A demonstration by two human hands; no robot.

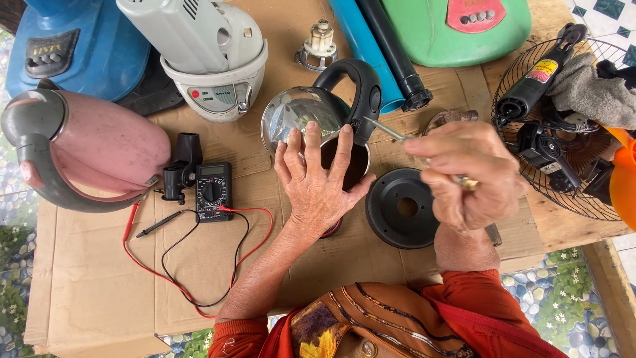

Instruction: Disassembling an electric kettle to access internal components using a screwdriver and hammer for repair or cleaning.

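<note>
A shiny steel kettle (298, 113) with a black handle lies tipped on brown cardboard, its open underside facing me. My left hand (318, 182) rests flat on that underside, fingers spread over the rim. My right hand (464, 176) grips a thin screwdriver (387, 130) whose metal shaft points left at the kettle's handle end. A round black base plate (404, 209) lies on the cardboard just below my right hand.
A pink kettle (86, 149) lies at the left. A black multimeter (213, 191) with red and black leads sits beside it. A white appliance (212, 59), blue and black tubes (381, 53), a green fan base (457, 30) and a wire fan guard (563, 126) crowd the back and right.
</note>
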